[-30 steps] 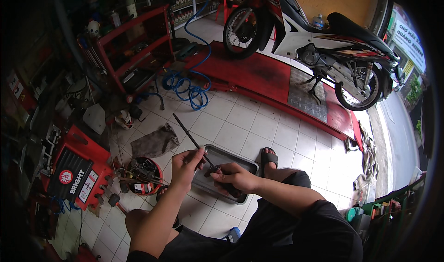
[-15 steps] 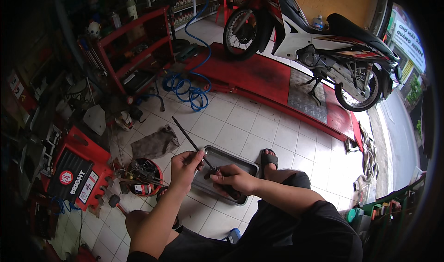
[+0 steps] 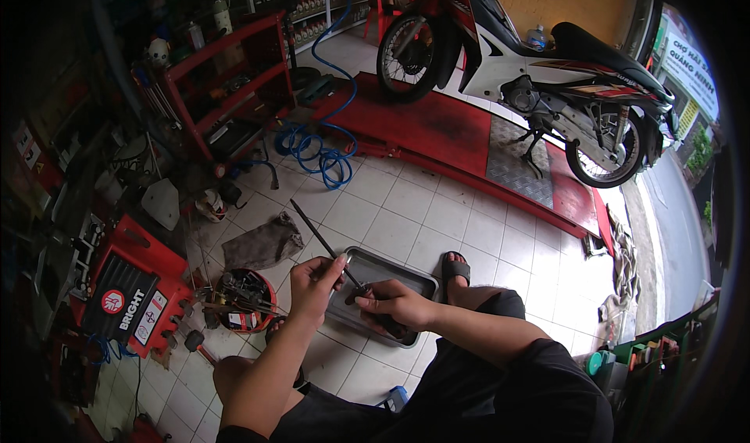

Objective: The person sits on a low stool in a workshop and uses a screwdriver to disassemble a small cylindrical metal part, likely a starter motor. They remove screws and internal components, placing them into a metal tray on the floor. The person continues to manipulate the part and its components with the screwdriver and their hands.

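Both hands hold a long thin dark rod [image 3: 311, 226] that slants up and away to the left. My left hand [image 3: 314, 285] is closed around its middle, thumb pressed along the top. At the rod's near end, my right hand [image 3: 402, 306] grips a thicker dark part, mostly covered by the fingers, so its exact kind is unclear. Below the hands, a shallow grey tray [image 3: 426, 288] rests on the tiles between my feet. Some dark, wet-looking matter shows in it under my right hand.
A red bin of tools and parts [image 3: 269, 294] and a grey rag [image 3: 262, 241] lie left. Beside them is a red machine [image 3: 160, 257]. Ahead, a motorbike [image 3: 539, 80] stands on a red lift platform [image 3: 437, 126]. A blue hose [image 3: 332, 166] coils near a red shelf [image 3: 226, 44].
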{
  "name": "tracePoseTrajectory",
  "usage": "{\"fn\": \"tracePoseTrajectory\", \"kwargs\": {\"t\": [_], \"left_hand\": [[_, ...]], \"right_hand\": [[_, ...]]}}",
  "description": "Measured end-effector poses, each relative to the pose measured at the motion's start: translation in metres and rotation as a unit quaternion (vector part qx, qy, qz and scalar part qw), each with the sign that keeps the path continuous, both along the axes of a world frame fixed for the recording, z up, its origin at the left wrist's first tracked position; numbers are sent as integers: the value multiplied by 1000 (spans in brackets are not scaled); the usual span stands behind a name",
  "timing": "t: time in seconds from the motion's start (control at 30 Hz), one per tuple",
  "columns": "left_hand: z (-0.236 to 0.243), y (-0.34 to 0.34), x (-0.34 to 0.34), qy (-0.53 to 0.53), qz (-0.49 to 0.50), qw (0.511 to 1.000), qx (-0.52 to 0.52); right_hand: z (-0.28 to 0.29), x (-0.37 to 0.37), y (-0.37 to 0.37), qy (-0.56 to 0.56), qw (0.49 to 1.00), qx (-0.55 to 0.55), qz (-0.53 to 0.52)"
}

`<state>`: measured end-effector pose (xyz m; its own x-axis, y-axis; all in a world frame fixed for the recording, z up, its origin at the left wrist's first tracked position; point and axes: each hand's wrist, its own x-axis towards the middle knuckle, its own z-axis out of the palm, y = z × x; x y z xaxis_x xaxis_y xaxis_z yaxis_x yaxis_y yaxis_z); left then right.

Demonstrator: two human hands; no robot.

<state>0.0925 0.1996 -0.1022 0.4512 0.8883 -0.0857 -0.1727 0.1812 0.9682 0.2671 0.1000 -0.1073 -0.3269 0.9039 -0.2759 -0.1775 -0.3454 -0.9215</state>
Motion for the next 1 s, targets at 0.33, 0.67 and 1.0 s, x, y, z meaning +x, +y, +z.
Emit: {"fn": "tracePoseTrajectory", "kwargs": {"t": [0.33, 0.67, 1.0], "left_hand": [[-3, -1, -1, -8, -1, 1000, 3], [-4, -2, -2, 2, -1, 1000, 15], [-4, -4, -3, 1, 4, 1000, 18]], "right_hand": [[-1, -1, -1, -4, 1000, 2, -1], [8, -5, -3, -7, 1000, 6, -9], [3, -4, -3, -16, 1000, 17, 0]]}}
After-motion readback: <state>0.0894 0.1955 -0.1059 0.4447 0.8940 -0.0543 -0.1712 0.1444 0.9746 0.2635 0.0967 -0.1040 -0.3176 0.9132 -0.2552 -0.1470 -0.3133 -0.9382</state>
